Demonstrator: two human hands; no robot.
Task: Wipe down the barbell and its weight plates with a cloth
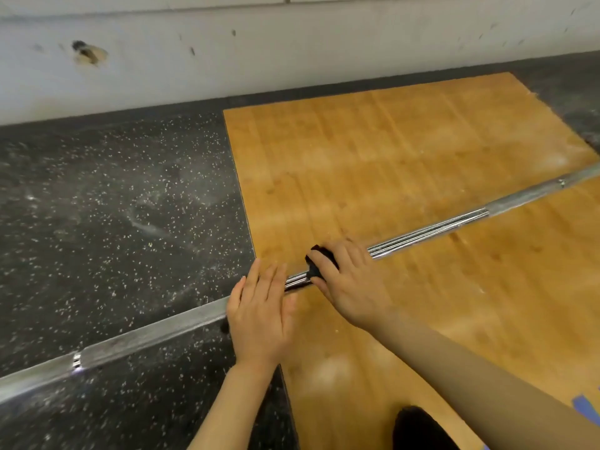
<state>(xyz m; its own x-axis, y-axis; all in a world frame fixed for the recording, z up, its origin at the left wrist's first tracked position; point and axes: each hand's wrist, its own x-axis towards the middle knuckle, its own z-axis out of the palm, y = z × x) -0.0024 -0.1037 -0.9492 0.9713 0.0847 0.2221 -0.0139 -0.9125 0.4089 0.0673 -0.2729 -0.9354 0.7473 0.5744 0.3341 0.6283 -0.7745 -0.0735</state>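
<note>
A steel barbell [428, 229] lies on the floor, running from the lower left to the right edge of the head view. My right hand [349, 282] grips a black cloth [316, 263] wrapped around the bar's smooth middle part. My left hand [261, 315] rests flat on the bar just left of the cloth, fingers straight. Knurled sections of the bar show on either side of my hands. No weight plates are in view.
The bar crosses a wooden platform [389, 151] on the right and speckled black rubber flooring [113, 196] on the left. A scuffed white wall [227, 53] runs along the back. A dark object [418, 428] sits at the bottom edge.
</note>
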